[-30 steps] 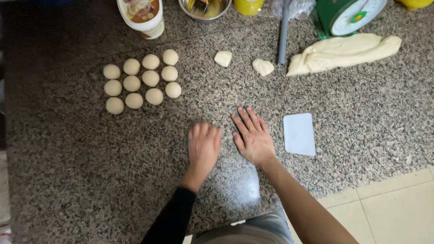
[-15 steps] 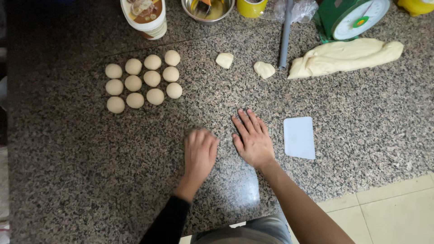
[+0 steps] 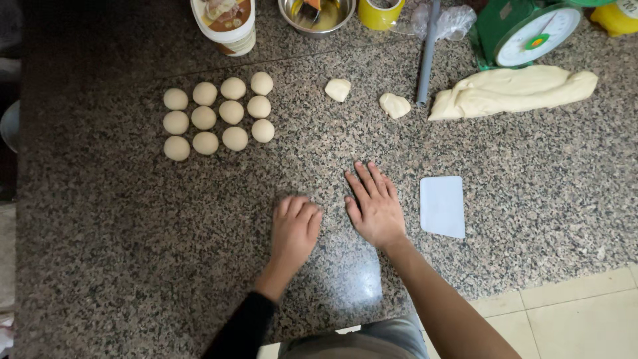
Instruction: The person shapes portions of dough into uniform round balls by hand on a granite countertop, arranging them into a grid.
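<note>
Far to my left, twelve round dough balls (image 3: 218, 116) sit in neat rows on the granite counter (image 3: 119, 233). My left hand (image 3: 294, 228) lies palm down on the stone, fingers close together and curled a little; whether a piece of dough is under it I cannot tell. Just beside it my right hand (image 3: 374, 205) rests flat, fingers slightly spread, holding nothing. Right of that lies a white plastic scraper (image 3: 442, 206). Beyond my hands, two small dough pieces (image 3: 395, 105) lie near a grey rod (image 3: 426, 53) and the long dough mass (image 3: 515, 91).
</note>
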